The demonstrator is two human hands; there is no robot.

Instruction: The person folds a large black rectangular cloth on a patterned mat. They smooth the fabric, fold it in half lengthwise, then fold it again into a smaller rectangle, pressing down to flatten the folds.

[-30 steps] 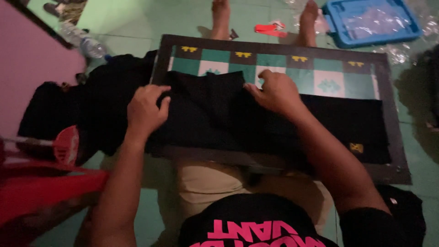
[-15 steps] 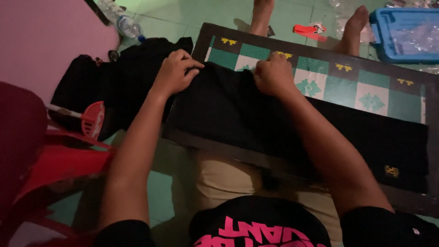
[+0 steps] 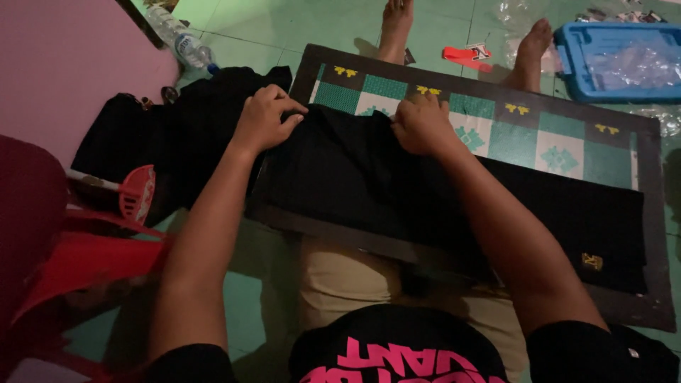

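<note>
A black garment [image 3: 397, 198] with a small gold label near its right end lies spread over a dark-framed board [image 3: 496, 135] patterned in green and white squares, which rests across my lap. My left hand [image 3: 264, 117] pinches the cloth's upper left corner, fingers closed on the fabric. My right hand [image 3: 422, 124] presses and grips the cloth's upper edge near the board's middle. My bare feet stick out beyond the board's far edge.
A pile of black clothes [image 3: 156, 142] lies left of the board. A red plastic object [image 3: 135, 191] and red chair [image 3: 64, 262] stand at left. A plastic bottle [image 3: 181, 42], a red item [image 3: 464, 55] and a blue tray [image 3: 617, 60] sit on the green floor.
Both hands have moved a little further along the garment's upper edge, still gripping it, while the view shifted right and down.
</note>
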